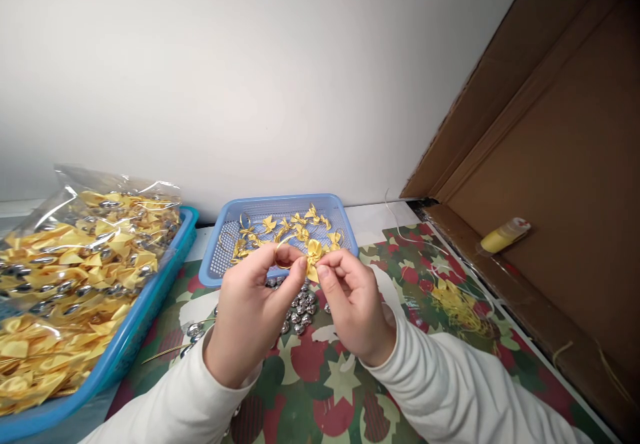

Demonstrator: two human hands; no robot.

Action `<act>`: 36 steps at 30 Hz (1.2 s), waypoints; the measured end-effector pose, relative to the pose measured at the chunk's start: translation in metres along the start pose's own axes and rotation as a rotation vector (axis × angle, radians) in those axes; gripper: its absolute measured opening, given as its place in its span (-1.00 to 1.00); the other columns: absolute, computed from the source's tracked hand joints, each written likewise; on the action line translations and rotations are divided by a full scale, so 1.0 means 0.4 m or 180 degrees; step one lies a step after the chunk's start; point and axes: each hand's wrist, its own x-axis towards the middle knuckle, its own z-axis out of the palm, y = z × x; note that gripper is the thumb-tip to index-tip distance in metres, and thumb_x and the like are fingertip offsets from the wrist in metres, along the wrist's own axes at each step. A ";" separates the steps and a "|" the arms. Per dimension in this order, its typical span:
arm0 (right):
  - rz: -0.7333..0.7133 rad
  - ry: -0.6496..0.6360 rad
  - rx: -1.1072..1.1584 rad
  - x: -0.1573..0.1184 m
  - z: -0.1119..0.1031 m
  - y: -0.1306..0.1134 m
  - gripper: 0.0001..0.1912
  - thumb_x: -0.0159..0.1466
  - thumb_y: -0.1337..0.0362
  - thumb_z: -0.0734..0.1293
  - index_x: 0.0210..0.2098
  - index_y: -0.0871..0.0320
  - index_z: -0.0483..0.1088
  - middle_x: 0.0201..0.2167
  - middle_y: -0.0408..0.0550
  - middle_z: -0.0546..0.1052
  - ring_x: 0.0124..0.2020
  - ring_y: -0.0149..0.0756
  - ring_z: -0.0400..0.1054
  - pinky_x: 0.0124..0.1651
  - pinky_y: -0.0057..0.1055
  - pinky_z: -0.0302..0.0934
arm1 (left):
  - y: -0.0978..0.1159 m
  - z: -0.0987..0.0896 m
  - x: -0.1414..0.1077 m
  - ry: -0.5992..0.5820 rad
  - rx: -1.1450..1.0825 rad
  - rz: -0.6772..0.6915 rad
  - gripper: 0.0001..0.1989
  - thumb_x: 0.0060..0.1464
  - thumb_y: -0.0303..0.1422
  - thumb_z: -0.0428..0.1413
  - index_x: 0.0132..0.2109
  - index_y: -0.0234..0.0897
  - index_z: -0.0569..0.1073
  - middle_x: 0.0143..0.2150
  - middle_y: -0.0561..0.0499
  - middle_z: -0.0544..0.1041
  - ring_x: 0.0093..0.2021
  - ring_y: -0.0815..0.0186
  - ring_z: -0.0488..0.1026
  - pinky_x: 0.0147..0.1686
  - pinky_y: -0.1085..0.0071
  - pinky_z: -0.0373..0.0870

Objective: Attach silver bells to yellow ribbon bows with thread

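Observation:
A small yellow ribbon bow (314,257) is pinched between my two hands, in front of the blue basket. My left hand (257,307) grips its left side with thumb and forefinger, and a thin gold cord loop (281,257) shows by those fingers. On the bow's right side, my right hand (353,301) has thumb and forefinger closed on the ribbon. Below and behind the hands, a heap of silver jingle bells (303,311) lies on the patterned cloth (305,391).
A light blue basket (277,201) at the back holds several yellow bows with cords. At left, a bigger blue basket (135,324) carries bagged and loose bows with bells. Yellow strings (460,307) lie at right, near a yellow-filled bottle (503,236) on a cardboard box (555,157).

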 end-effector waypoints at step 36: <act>0.0298 0.0167 -0.0133 -0.011 0.023 0.000 -0.84 0.34 0.24 0.12 -0.32 0.15 0.23 -0.62 -0.26 0.22 -0.62 -0.49 0.09 -0.54 -0.51 0.02 | -0.007 0.012 -0.001 0.0238 0.1156 0.1532 -0.89 0.04 -0.50 0.10 -0.40 -0.22 0.40 -0.49 0.02 0.49 -0.44 0.29 0.38 -0.32 0.34 0.33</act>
